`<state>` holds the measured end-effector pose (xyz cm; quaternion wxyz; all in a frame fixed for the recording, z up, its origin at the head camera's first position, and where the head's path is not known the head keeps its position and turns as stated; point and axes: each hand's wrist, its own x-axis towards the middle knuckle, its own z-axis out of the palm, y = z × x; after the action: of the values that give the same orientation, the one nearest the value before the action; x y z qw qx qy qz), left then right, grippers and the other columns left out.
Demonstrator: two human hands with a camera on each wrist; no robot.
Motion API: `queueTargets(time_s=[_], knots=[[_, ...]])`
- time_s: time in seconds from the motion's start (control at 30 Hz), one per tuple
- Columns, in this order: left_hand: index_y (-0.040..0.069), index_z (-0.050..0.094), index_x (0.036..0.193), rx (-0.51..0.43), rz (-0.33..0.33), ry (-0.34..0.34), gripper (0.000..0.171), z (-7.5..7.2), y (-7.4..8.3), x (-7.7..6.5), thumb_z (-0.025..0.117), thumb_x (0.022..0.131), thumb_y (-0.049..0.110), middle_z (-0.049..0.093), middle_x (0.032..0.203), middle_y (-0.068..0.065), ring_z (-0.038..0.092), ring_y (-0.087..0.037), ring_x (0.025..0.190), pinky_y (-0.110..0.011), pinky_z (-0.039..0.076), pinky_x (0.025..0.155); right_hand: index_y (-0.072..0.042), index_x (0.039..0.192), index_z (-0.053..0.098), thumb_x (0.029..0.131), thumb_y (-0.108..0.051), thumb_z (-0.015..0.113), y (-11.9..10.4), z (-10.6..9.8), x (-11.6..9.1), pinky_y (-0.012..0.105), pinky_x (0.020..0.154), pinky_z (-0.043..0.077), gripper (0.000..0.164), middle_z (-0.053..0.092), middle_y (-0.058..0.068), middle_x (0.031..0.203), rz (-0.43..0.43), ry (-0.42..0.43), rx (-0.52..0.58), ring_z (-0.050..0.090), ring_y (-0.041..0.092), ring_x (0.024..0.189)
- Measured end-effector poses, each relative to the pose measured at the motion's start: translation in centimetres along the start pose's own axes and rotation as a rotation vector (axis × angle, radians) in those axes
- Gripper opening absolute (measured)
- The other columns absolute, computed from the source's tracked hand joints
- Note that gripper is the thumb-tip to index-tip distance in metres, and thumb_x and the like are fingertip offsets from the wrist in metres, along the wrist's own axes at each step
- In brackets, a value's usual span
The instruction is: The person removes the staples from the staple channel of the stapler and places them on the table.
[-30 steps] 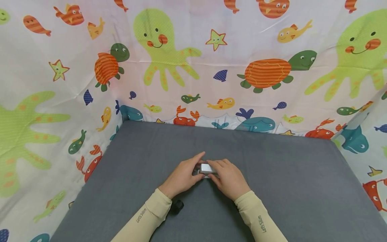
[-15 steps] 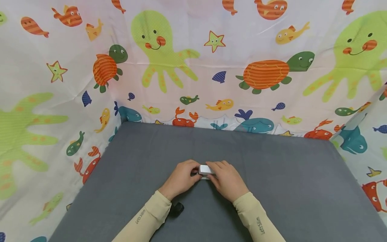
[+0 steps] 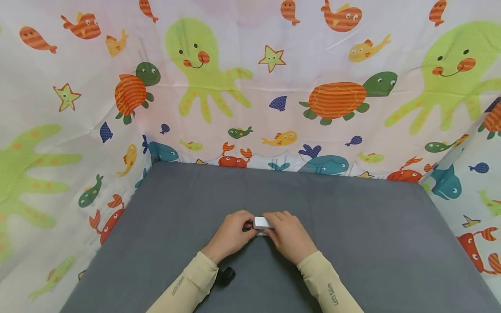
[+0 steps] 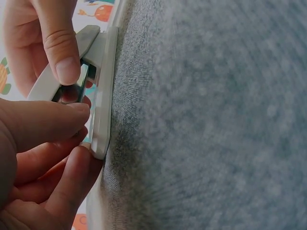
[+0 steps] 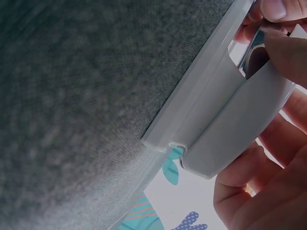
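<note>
A white stapler (image 3: pixel 262 223) stands on the grey surface between both hands, its base flat and its top arm tilted up from it. The right hand (image 3: pixel 290 234) grips the top arm, thumb on the near side and fingers on the far side. Around the front end, the left hand (image 3: pixel 231 234) pinches with thumb and fingers. In the left wrist view, the left thumb (image 4: pixel 53 122) lies by the shiny metal magazine (image 4: pixel 88 72), above the stapler's base (image 4: pixel 101 110). The right wrist view shows the rear hinge end of the stapler (image 5: pixel 225 124); the left fingertips are partly cut off there.
Grey cloth (image 3: pixel 364 243) covers the table. A white curtain (image 3: pixel 235 39) printed with sea animals rises at the back and both sides. A small black object (image 3: pixel 226 276) sits against the left sleeve.
The left hand's raised index finger has come down, and its fingers have closed in on the stapler's front end. The right hand keeps its grip. The head view has shifted slightly.
</note>
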<state>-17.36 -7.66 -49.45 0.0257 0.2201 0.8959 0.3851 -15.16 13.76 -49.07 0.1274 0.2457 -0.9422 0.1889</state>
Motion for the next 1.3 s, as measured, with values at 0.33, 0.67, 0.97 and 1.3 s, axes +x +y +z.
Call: queueTargets(time_s=[0.33,0.67,0.97,1.3], knots=[[0.015,0.078,0.108,0.008,0.015,0.007,0.011,0.03,-0.3,-0.19,0.082,0.098,0.016,0.074,0.11,0.0,0.074,-0.013,0.103,-0.03,0.063,0.09,-0.015,0.131,0.073,0.097,-0.021,0.083,-0.16,0.17,-0.14,0.051,0.092,0.059,0.036,0.078,0.004,0.123,0.006,-0.003,-0.015,0.071,0.026,0.108],[0.015,0.079,0.111,0.007,0.007,0.01,0.013,-0.06,-0.33,0.02,0.082,0.098,0.017,0.075,0.111,-0.001,0.073,-0.013,0.101,-0.03,0.063,0.089,-0.015,0.131,0.072,0.098,-0.02,0.081,-0.04,-0.13,0.11,0.051,0.092,0.058,0.035,0.077,0.004,0.125,0.005,-0.009,-0.004,0.07,0.027,0.11],[0.017,0.079,0.111,-0.017,-0.01,-0.008,0.01,0.5,0.04,0.25,0.079,0.101,0.02,0.075,0.114,0.001,0.074,-0.012,0.105,-0.028,0.063,0.091,-0.013,0.131,0.072,0.098,-0.017,0.081,0.4,-0.41,-0.28,0.05,0.09,0.056,0.035,0.077,0.005,0.123,0.04,-0.006,0.026,0.069,0.028,0.109],[0.016,0.079,0.114,-0.022,-0.014,-0.006,0.013,0.1,-0.13,-0.06,0.079,0.101,0.019,0.075,0.114,0.0,0.074,-0.014,0.105,-0.029,0.063,0.091,-0.013,0.132,0.071,0.1,-0.016,0.079,0.07,-0.18,-0.07,0.052,0.091,0.057,0.033,0.076,0.006,0.125,0.042,-0.019,0.047,0.069,0.029,0.111]])
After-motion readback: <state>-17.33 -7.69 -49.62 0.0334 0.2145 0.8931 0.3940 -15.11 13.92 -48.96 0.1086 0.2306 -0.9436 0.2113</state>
